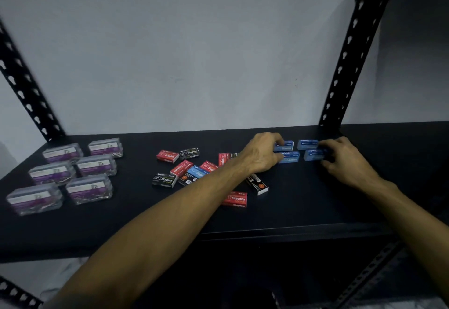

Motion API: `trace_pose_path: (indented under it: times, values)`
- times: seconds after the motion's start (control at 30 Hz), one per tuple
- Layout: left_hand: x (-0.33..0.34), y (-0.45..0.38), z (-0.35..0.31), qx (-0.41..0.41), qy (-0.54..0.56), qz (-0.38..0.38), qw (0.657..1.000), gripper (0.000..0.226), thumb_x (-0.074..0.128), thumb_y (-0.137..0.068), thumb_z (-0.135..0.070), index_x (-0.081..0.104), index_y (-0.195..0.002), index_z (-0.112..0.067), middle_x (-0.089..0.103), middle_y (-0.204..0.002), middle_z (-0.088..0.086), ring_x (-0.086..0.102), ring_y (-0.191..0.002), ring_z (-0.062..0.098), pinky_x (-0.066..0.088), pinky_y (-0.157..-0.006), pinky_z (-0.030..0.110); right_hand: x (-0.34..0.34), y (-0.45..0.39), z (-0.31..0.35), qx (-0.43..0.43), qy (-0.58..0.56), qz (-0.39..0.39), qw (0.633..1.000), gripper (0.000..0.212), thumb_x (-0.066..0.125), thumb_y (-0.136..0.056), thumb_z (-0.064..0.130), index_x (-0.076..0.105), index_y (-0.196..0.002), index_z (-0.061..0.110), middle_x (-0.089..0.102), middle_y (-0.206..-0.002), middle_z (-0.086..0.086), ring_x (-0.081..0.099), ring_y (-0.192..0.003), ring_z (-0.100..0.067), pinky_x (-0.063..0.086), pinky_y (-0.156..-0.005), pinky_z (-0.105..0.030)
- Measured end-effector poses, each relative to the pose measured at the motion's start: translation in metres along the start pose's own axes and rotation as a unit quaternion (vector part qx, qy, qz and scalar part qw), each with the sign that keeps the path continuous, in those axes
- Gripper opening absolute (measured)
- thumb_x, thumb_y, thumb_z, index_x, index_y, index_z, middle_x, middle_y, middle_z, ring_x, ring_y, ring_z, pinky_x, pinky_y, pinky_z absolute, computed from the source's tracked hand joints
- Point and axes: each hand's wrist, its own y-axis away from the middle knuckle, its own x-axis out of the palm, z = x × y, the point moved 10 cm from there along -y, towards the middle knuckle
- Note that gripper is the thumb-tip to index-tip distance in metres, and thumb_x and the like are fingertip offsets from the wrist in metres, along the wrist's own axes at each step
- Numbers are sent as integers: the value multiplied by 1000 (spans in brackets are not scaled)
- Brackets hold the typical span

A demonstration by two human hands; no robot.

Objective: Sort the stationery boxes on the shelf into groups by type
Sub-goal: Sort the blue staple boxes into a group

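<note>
Both hands at the blue staple boxes, right rear of the dark shelf (303, 199).

Nearest the front edge, a red box (235, 199) lies flat, with a black box (258, 184) just behind it, partly under the left forearm. Left of centre, a loose mixed cluster (184, 167) of red, black and one blue staple box lies unsorted. Far left, six clear clip boxes (70, 172) stand in two columns, well apart from the cluster. Further back, the left hand (262, 154) has curled fingers on two blue boxes (286, 153); whether it grips or only presses them cannot be told. The right hand (342, 160) pinches the right-hand blue pair (311, 149) with curled fingers. The four blue boxes form a two-by-two group near the right upright (349, 48).
</note>
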Motion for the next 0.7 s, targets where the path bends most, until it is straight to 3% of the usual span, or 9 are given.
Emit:
trace_pose_path:
  times: [0.13,0.37,0.7]
  values:
    - [-23,18,10,9,-8,20,1000,31,69,-90,-24,65,-120,-15,63,-98,-1,62,-90,16,51,-82,31,-9,9,11,0,3,-29,1000,45,70,-89,18,58,-132,13,47,-130,-11,60,-105,-29,51,-93,-41]
    - [-72,53,37,-10,-15,34,999,31,69,-91,-27,65,-120,-16,68,-94,-2,63,-75,5,45,-63,17,-15,18,65,-52,1,-43,998,33,67,-91,21,64,-124,15,53,-124,-5,57,-108,-23,47,-89,-33]
    - [-117,105,98,-67,-23,13,997,28,68,-91,-26,67,-118,-17,61,-92,-13,59,-83,3,42,-66,15,10,43,186,-174,-25,17,984,25,63,-95,29,67,-117,20,56,-109,6,58,-101,-13,49,-91,-32]
